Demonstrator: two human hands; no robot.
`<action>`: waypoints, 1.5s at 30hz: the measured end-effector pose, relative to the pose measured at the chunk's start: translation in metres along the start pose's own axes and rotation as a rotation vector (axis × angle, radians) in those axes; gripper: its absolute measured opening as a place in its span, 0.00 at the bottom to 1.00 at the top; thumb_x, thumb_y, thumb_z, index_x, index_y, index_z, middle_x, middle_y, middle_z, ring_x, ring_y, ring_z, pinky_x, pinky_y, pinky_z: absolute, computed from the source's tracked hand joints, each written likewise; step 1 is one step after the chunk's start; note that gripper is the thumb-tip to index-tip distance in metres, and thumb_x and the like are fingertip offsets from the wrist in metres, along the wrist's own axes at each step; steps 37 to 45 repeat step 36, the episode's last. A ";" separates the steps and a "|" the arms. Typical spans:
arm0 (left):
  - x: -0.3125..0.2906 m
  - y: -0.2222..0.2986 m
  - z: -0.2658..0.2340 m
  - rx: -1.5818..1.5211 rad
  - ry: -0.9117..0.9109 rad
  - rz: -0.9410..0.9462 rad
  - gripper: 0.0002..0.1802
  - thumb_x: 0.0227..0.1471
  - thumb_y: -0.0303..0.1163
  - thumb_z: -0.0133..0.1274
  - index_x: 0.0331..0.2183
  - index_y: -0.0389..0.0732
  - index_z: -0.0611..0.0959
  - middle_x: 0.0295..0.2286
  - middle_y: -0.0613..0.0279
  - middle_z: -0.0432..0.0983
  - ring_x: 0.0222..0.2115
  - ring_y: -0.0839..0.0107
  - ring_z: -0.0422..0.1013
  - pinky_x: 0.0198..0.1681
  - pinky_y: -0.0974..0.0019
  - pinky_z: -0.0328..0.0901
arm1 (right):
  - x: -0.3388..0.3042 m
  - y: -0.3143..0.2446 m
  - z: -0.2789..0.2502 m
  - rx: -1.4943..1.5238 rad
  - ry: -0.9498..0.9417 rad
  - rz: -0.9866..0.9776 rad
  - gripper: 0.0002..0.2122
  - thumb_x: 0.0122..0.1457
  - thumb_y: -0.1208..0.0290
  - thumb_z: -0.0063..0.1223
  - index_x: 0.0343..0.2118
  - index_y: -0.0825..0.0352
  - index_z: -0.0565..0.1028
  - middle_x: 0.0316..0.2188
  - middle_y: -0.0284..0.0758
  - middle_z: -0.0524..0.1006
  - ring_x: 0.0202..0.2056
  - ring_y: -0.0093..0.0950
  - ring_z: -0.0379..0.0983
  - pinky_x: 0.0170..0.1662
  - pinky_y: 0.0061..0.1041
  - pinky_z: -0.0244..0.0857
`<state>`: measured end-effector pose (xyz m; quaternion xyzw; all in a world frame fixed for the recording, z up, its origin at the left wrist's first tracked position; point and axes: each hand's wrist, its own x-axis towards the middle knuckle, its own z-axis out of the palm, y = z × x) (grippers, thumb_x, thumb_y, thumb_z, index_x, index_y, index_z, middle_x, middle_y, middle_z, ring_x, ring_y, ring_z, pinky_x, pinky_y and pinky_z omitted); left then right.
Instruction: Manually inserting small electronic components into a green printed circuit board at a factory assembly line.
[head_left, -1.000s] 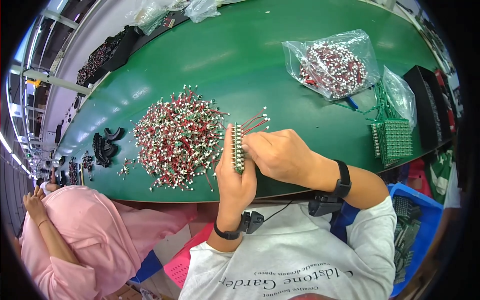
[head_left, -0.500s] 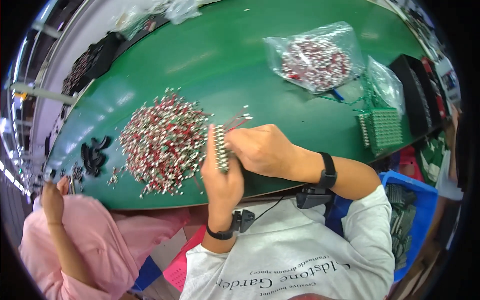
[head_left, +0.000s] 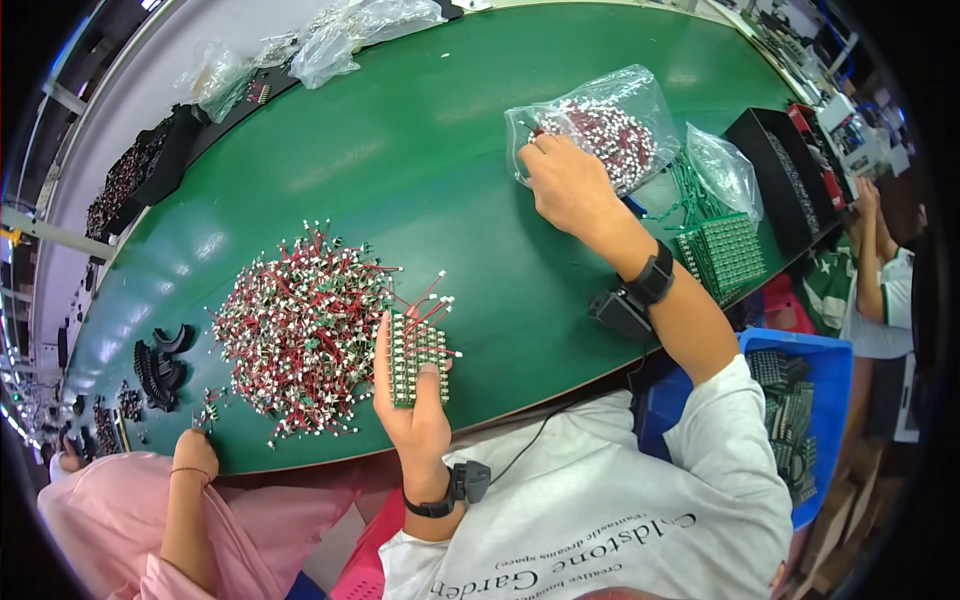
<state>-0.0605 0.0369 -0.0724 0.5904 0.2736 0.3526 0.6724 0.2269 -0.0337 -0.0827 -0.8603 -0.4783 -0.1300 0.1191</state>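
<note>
My left hand [head_left: 418,432] grips a green circuit board panel [head_left: 408,362] with rows of small white-and-metal parts, its thumb lying across the face. Several red wires with white plugs [head_left: 432,300] stick out from the panel's upper edge. At the far right of the table, my right hand [head_left: 572,182] is at the left side of a clear plastic bag [head_left: 648,88]. Its fingers are curled together at the bag; what they pinch is hidden. Inside that bag lie many red wires with white connectors [head_left: 618,140]. Left of the panel is a large heap of small wired boards [head_left: 300,340].
Stacked green panels [head_left: 728,255] and an empty-looking clear bag [head_left: 722,170] lie at right, beside a black bin [head_left: 780,170]. A blue crate [head_left: 835,400] of panels stands below the table. At left, a co-worker's hand [head_left: 195,452] is near black curved pieces [head_left: 158,372].
My right hand has left the panel and reached far right to the bag of wires. My left hand has turned the panel face up and moved slightly nearer the table's edge.
</note>
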 end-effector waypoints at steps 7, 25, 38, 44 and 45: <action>0.003 -0.001 -0.003 -0.014 -0.020 -0.008 0.35 0.50 0.14 0.42 0.62 0.32 0.62 0.41 0.56 0.74 0.35 0.76 0.72 0.41 0.70 0.69 | -0.004 0.009 -0.031 0.067 0.023 -0.192 0.13 0.49 0.72 0.63 0.39 0.66 0.76 0.41 0.35 0.74 0.44 0.37 0.70 0.45 0.34 0.68; 0.004 -0.020 -0.004 -0.105 -0.143 -0.008 0.35 0.48 0.13 0.43 0.61 0.31 0.63 0.45 0.55 0.74 0.36 0.73 0.72 0.42 0.68 0.71 | 0.038 0.173 -0.070 0.143 -0.488 0.309 0.23 0.55 0.51 0.60 0.41 0.70 0.80 0.36 0.45 0.80 0.39 0.35 0.76 0.44 0.35 0.67; 0.004 -0.021 -0.006 -0.087 -0.100 0.011 0.36 0.48 0.13 0.43 0.61 0.34 0.63 0.48 0.53 0.73 0.39 0.72 0.72 0.43 0.66 0.72 | 0.033 0.093 -0.090 0.614 -0.044 0.253 0.21 0.67 0.56 0.43 0.28 0.70 0.77 0.24 0.33 0.77 0.25 0.23 0.75 0.30 0.26 0.67; 0.004 -0.021 -0.006 -0.087 -0.100 0.011 0.36 0.48 0.13 0.43 0.61 0.34 0.63 0.48 0.53 0.73 0.39 0.72 0.72 0.43 0.66 0.72 | 0.033 0.093 -0.090 0.614 -0.044 0.253 0.21 0.67 0.56 0.43 0.28 0.70 0.77 0.24 0.33 0.77 0.25 0.23 0.75 0.30 0.26 0.67; 0.004 -0.021 -0.006 -0.087 -0.100 0.011 0.36 0.48 0.13 0.43 0.61 0.34 0.63 0.48 0.53 0.73 0.39 0.72 0.72 0.43 0.66 0.72 | 0.033 0.093 -0.090 0.614 -0.044 0.253 0.21 0.67 0.56 0.43 0.28 0.70 0.77 0.24 0.33 0.77 0.25 0.23 0.75 0.30 0.26 0.67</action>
